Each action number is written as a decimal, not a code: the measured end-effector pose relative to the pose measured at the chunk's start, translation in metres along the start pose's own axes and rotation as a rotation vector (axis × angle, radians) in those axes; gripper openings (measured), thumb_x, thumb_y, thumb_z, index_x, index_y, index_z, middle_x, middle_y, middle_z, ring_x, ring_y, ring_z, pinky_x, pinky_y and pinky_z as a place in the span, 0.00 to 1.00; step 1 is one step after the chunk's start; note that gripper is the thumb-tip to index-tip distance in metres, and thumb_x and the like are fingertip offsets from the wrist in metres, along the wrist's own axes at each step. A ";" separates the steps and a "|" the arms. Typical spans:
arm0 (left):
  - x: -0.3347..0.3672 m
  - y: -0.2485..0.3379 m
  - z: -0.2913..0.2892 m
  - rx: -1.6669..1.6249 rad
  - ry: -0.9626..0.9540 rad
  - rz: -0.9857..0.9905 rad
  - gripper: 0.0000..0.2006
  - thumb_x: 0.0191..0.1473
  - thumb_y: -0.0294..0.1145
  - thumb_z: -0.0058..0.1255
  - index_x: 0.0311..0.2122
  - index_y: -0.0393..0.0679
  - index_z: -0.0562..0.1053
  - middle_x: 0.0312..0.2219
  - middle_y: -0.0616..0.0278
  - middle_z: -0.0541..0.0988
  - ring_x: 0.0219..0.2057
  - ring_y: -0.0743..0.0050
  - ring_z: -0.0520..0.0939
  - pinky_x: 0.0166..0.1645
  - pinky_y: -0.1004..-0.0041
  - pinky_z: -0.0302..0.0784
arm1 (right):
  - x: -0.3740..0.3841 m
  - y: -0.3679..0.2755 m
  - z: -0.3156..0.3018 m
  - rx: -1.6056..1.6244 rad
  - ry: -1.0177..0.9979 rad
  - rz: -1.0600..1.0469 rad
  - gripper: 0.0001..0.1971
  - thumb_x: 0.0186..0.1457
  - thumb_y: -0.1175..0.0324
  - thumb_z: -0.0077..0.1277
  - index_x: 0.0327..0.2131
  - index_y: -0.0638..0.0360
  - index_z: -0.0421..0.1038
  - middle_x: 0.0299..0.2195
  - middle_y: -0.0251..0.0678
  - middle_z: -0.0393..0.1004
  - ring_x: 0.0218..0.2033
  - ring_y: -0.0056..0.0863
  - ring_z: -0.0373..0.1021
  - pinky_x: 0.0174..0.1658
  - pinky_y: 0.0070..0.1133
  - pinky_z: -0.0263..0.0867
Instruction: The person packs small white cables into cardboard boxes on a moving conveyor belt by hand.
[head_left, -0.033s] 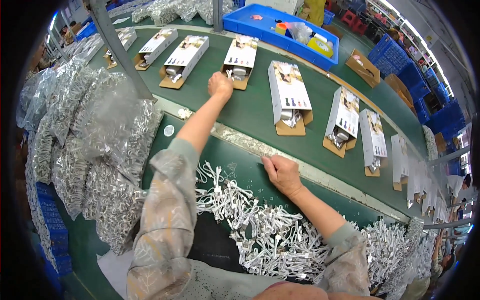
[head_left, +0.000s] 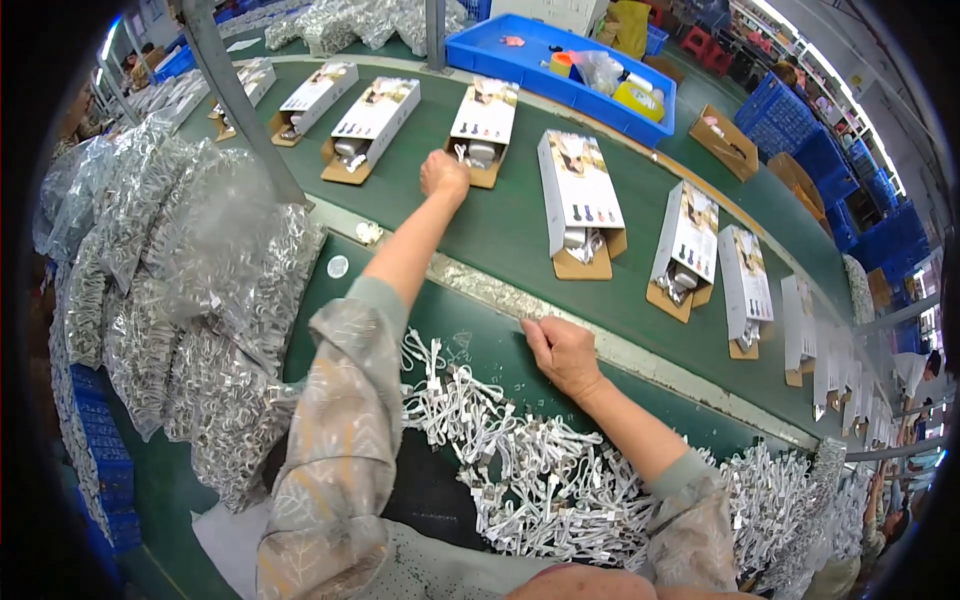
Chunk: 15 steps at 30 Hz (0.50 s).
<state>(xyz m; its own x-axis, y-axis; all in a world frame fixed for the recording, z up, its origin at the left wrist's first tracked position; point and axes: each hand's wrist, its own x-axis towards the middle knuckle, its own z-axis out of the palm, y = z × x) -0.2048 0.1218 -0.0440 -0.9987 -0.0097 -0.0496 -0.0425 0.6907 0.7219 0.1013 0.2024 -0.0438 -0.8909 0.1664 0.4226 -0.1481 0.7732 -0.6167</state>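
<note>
My left hand (head_left: pixel 445 176) reaches over the green belt, its fingers closed on a white cable (head_left: pixel 461 153) at the open near end of a white printed box (head_left: pixel 486 110). A pale rounded item (head_left: pixel 482 152) shows inside that box. My right hand (head_left: pixel 566 356) hovers by the belt's near edge, fingers curled in and thumb extended; whatever they may hold is hidden. Below it, a heap of white cables (head_left: pixel 540 470) covers part of the green worktop. To the right of my left hand, another open box (head_left: pixel 583 190) shows a silvery packet (head_left: pixel 590 245) at its mouth.
More open boxes (head_left: pixel 372 120) line the green belt (head_left: pixel 480 235) on both sides. Bagged cables (head_left: pixel 200 290) are piled at the left beside a grey metal post (head_left: pixel 235 100). A blue tray (head_left: pixel 560 75) with loose items stands beyond the belt. Blue crates (head_left: pixel 785 110) are stacked far right.
The boxes have shifted slightly nearer, those at the middle and left also a little to the right. My left hand has moved slightly with its box; my right hand is a little lower.
</note>
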 end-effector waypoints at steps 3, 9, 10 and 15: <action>-0.002 -0.007 0.009 -0.086 0.013 0.180 0.17 0.40 0.32 0.56 0.36 0.33 0.72 0.38 0.42 0.75 0.41 0.43 0.76 0.46 0.60 0.72 | 0.000 -0.006 0.003 -0.014 -0.006 -0.051 0.16 0.51 0.64 0.52 0.14 0.59 0.64 0.14 0.42 0.65 0.16 0.40 0.64 0.21 0.31 0.60; -0.110 -0.012 -0.056 0.013 -0.647 0.659 0.33 0.41 0.41 0.60 0.52 0.35 0.64 0.44 0.45 0.73 0.45 0.56 0.75 0.48 0.66 0.71 | -0.005 0.003 -0.004 -0.030 -0.002 -0.026 0.16 0.52 0.63 0.51 0.14 0.58 0.65 0.14 0.43 0.66 0.17 0.41 0.66 0.21 0.31 0.61; -0.131 -0.019 -0.076 0.051 -0.740 0.727 0.35 0.42 0.43 0.60 0.54 0.35 0.62 0.48 0.44 0.70 0.48 0.56 0.73 0.51 0.66 0.70 | -0.005 0.002 -0.005 -0.034 -0.008 -0.017 0.16 0.52 0.62 0.51 0.14 0.58 0.66 0.15 0.43 0.67 0.17 0.41 0.66 0.21 0.31 0.61; -0.228 -0.052 -0.142 0.395 -1.016 0.833 0.47 0.36 0.47 0.64 0.58 0.36 0.54 0.56 0.42 0.58 0.57 0.47 0.60 0.61 0.63 0.55 | 0.001 -0.010 -0.012 -0.110 -0.158 0.179 0.19 0.53 0.54 0.48 0.20 0.60 0.70 0.20 0.45 0.71 0.24 0.44 0.70 0.29 0.34 0.64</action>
<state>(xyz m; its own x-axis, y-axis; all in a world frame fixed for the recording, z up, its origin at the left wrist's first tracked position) 0.0212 -0.0147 0.0276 -0.2583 0.9167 -0.3048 0.7360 0.3911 0.5525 0.1071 0.2020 -0.0294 -0.9560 0.2155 0.1988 0.0577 0.8031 -0.5930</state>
